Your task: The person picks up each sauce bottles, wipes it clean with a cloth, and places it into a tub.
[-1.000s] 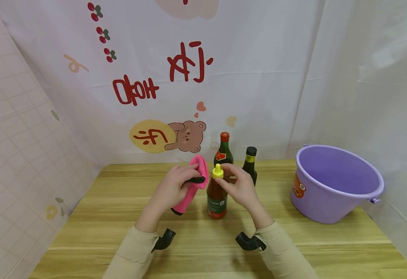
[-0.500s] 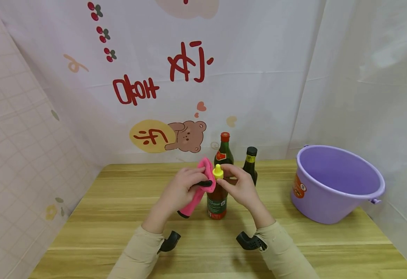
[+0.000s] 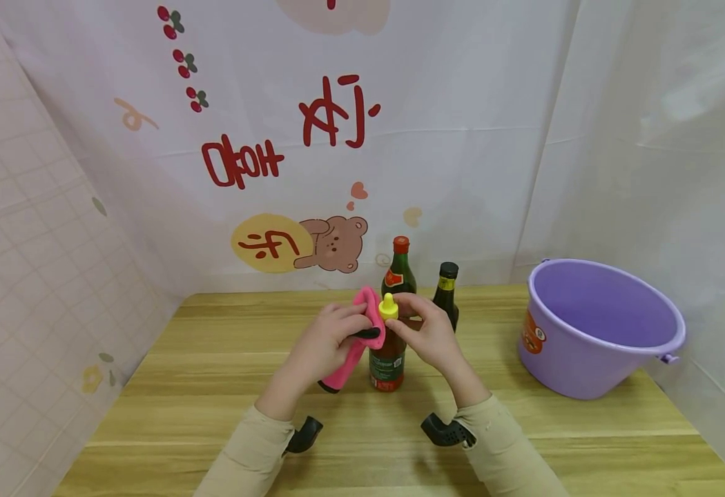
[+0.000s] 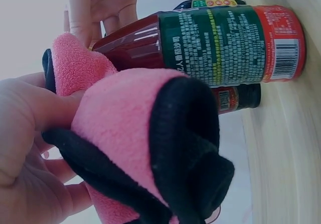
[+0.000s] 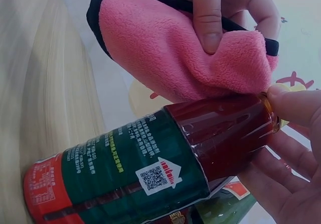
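My left hand [image 3: 327,343] grips a folded pink cloth [image 4: 120,101] with black edging. The cloth lies against the upper side of a sauce bottle [image 5: 125,163] that has dark red contents and a green and red label. My right hand [image 3: 427,329] pinches this bottle at its neck, just under the yellow pointed cap [image 3: 389,308]. The bottle stands upright on the table [image 3: 226,373]. In the head view, the cloth and fingers hide part of the bottle's upper half.
Behind the sauce bottle stand a green bottle with a red cap [image 3: 401,269] and a dark bottle with a black cap [image 3: 447,290]. A purple bucket [image 3: 576,369] is on the right side of the table. A printed curtain [image 3: 449,172] hangs at the back.
My left hand has brought the cloth rightward to the sauce bottle, then slightly down. My right hand keeps its hold at the bottle's neck.
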Demonstrator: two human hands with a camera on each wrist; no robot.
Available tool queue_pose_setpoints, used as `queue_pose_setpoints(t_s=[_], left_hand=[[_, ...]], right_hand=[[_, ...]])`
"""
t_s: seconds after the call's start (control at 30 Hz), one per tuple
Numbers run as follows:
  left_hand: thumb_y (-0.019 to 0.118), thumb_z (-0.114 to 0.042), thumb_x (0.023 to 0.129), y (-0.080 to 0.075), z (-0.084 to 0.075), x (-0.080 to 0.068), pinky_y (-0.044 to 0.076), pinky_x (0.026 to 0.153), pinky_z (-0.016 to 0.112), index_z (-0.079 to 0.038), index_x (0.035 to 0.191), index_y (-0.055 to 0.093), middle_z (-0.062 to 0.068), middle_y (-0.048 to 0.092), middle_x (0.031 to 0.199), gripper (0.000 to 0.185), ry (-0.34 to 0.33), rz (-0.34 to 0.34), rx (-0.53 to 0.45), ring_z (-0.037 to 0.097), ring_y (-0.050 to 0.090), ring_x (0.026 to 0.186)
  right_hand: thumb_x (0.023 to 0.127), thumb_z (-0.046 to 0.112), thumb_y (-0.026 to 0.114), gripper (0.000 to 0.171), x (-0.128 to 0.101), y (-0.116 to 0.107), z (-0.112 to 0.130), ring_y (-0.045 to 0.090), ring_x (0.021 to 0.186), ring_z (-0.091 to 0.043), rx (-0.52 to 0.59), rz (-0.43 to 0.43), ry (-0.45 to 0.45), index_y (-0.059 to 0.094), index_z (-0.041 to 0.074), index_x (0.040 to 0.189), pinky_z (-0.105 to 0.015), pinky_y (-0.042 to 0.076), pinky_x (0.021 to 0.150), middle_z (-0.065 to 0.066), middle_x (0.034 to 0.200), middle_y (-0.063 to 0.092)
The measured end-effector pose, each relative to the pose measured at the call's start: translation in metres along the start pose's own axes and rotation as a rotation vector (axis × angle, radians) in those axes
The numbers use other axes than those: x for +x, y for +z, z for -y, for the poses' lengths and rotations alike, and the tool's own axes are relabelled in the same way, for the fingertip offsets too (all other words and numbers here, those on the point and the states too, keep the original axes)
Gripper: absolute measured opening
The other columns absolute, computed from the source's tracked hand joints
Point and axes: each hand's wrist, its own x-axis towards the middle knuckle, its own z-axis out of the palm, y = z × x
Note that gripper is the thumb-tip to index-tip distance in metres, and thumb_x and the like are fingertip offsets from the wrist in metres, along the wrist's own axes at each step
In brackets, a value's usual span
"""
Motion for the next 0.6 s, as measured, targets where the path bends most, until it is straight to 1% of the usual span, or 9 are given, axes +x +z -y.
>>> queue_pose_setpoints(t_s=[0.2,0.37,0.47,0.6], left_hand=[[0.075,0.002,0.083,0.002,-0.001,-0.006,0.053,0.086,0.038,-0.016,0.104,0.074,0.002,0.070,0.114,0.027,-0.022,0.025,0.021,0.026,0.058,0.104],[0.077,0.002,0.082,0.005,-0.001,-0.012,0.054,0.084,0.038,-0.016,0.102,0.074,0.004,0.069,0.117,0.027,-0.026,0.023,0.030,0.026,0.059,0.102],[0.076,0.002,0.082,0.008,-0.001,-0.016,0.054,0.083,0.038,-0.017,0.101,0.074,0.004,0.070,0.116,0.028,-0.033,0.023,0.027,0.026,0.059,0.101],[0.076,0.002,0.082,0.011,0.000,-0.021,0.054,0.085,0.039,-0.017,0.101,0.074,0.004,0.070,0.116,0.028,-0.051,0.032,0.021,0.026,0.059,0.103]], right_hand=[[0.086,0.010,0.077,0.037,0.000,0.000,0.000,0.067,0.094,-0.022,-0.027,-0.005,-0.004,0.066,0.009,0.121,-0.035,0.058,0.078,-0.008,0.105,0.064],[0.086,0.009,0.078,0.037,0.000,0.001,-0.001,0.067,0.093,-0.021,-0.036,-0.011,0.001,0.066,0.010,0.121,-0.036,0.058,0.078,-0.007,0.104,0.064],[0.086,0.009,0.078,0.036,0.000,0.001,-0.001,0.066,0.092,-0.021,-0.036,-0.013,-0.002,0.067,0.010,0.120,-0.035,0.058,0.077,-0.007,0.103,0.064],[0.086,0.009,0.077,0.036,0.000,0.001,-0.001,0.066,0.092,-0.020,-0.035,-0.013,-0.009,0.067,0.010,0.120,-0.035,0.058,0.077,-0.007,0.103,0.064]])
